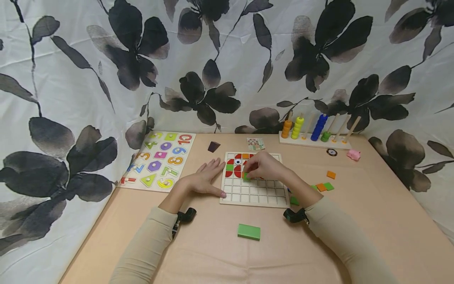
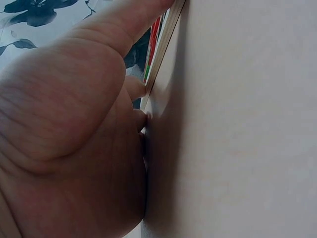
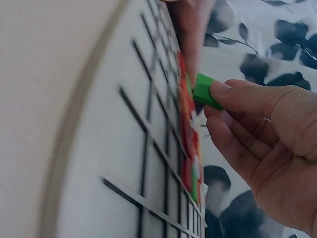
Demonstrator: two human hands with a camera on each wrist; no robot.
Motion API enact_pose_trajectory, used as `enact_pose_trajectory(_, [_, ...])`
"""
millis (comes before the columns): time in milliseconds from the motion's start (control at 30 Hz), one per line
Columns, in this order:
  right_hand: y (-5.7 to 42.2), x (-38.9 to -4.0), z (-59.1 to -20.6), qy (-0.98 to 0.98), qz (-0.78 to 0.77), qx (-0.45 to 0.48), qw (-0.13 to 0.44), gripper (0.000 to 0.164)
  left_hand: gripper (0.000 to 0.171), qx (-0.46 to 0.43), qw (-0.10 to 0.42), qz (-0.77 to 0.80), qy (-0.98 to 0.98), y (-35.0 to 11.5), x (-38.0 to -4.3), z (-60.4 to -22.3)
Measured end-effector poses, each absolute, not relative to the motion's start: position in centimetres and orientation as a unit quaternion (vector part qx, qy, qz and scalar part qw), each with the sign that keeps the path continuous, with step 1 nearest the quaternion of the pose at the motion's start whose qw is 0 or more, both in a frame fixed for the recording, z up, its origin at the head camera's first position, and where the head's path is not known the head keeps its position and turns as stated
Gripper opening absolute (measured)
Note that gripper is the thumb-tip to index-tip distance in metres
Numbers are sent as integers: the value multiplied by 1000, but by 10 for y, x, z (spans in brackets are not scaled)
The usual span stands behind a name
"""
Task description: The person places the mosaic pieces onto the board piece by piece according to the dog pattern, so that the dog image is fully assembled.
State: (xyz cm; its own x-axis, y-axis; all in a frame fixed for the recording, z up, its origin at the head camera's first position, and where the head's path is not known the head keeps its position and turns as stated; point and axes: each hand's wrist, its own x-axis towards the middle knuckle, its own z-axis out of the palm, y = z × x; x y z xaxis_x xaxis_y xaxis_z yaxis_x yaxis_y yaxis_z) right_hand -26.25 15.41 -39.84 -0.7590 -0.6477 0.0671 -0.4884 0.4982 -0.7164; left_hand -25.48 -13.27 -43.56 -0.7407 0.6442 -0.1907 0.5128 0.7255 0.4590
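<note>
A white grid board (image 1: 255, 194) lies on the table, its far rows filled with red, green, orange and patterned tiles. Between thumb and fingertips, my right hand (image 1: 265, 166) pinches a small green square tile (image 3: 204, 91), held over the board near the edge of the filled rows. My left hand (image 1: 205, 180) rests flat beside the board with its fingers spread. Its thumb touches the board's near left corner, and other fingertips reach the left edge. The right hand and forearm cover part of the grid in the head view.
Loose orange (image 1: 331, 174) and green tiles (image 1: 328, 186) lie right of the board. A green block (image 1: 249, 232) sits in front. Behind are a picture card (image 1: 255, 144), a dark piece (image 1: 214, 146) and a bead stacker (image 1: 315, 142). A number puzzle (image 1: 154, 166) lies left.
</note>
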Motion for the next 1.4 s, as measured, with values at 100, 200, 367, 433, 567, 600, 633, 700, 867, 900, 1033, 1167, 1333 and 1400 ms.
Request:
enact_pose_trajectory(100, [148,-262,-403,863,-360,-335,114,11,121,319,168,185,914,-132,-255,-435])
enact_pose_trajectory(200, [145,-260,-406,864,-354,-337,121,11,121,317,170,180,916,-132,-255,-434])
enact_pose_trajectory(367, [141,-256,-408,873,-334,-333,123,12,121,313,174,177,917,-131,-254,-434])
enact_pose_trajectory(433, [141,-254,-408,881,-318,-328,124,12,121,314,174,179,916,-131,-254,-434])
enact_pose_trajectory(567, [139,-253,-407,893,-285,-321,134,13,121,315,174,179,916,-131,-253,-435])
enact_pose_trajectory(600, [139,-253,-407,894,-280,-321,137,13,121,314,173,178,916,-131,-254,-435])
enact_pose_trajectory(633, [139,-253,-407,894,-277,-322,139,13,121,314,173,177,917,-132,-254,-435])
enact_pose_trajectory(700, [140,-252,-407,894,-272,-329,137,14,121,313,173,176,917,-132,-254,-435])
enact_pose_trajectory(867, [157,-250,-400,879,-307,-346,112,20,121,313,171,178,917,-132,-254,-434])
enact_pose_trajectory(900, [164,-249,-397,877,-319,-344,105,22,121,314,170,178,917,-132,-254,-433])
enact_pose_trajectory(1033, [201,-245,-383,877,-348,-325,65,29,121,314,170,179,917,-131,-253,-432])
enact_pose_trajectory(1167, [242,-244,-374,892,-356,-277,19,31,120,314,171,178,917,-131,-253,-431])
enact_pose_trajectory(1333, [290,-247,-374,910,-360,-206,2,35,120,314,170,175,918,-131,-253,-431])
enact_pose_trajectory(1400, [305,-247,-373,916,-356,-184,8,35,121,314,170,176,918,-131,-253,-430])
